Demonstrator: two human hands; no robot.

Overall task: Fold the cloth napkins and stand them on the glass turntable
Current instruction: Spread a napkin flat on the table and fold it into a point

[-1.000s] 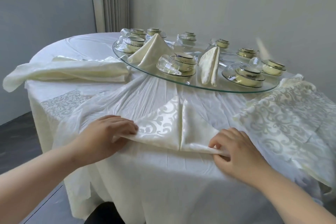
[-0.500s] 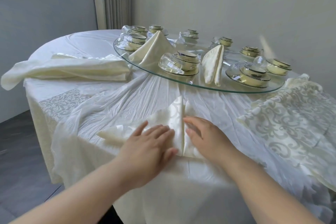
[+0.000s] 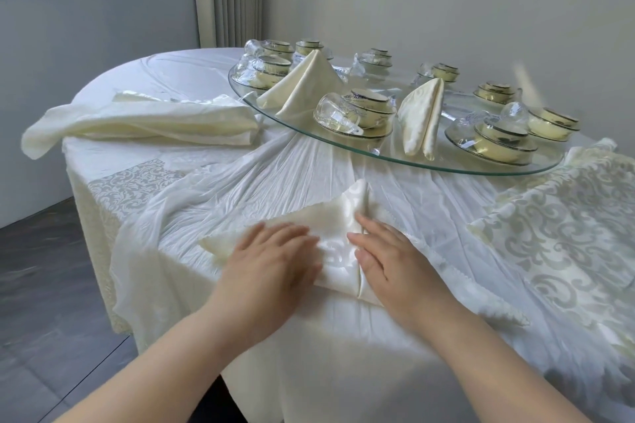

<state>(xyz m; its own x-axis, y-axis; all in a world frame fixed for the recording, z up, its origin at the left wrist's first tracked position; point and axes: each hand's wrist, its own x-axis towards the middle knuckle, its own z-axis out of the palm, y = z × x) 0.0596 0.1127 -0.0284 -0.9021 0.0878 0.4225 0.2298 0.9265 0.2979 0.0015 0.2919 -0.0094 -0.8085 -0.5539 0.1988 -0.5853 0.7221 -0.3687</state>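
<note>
A cream patterned napkin [image 3: 338, 216] lies on the white tablecloth near the table's front edge, folded to a point with a centre seam. My left hand [image 3: 275, 261] presses flat on its left half. My right hand [image 3: 391, 257] presses flat on its right half beside the seam. Behind it sits the glass turntable [image 3: 388, 158]. Two folded napkins stand on the glass: a tent-shaped one [image 3: 304, 84] at the left and a narrower one [image 3: 421, 117] near the front rim.
Several cream bowls on saucers [image 3: 498, 141] and overturned glasses [image 3: 338, 113] ring the turntable. A pile of unfolded napkins [image 3: 144, 124] lies at the table's left. Patterned cloth [image 3: 567, 237] drapes over the right side. The table's front edge drops off just below my hands.
My hands left the napkin's outer corners and came together at its middle. The side flaps are now folded inward, and both palms press flat beside the centre seam.
</note>
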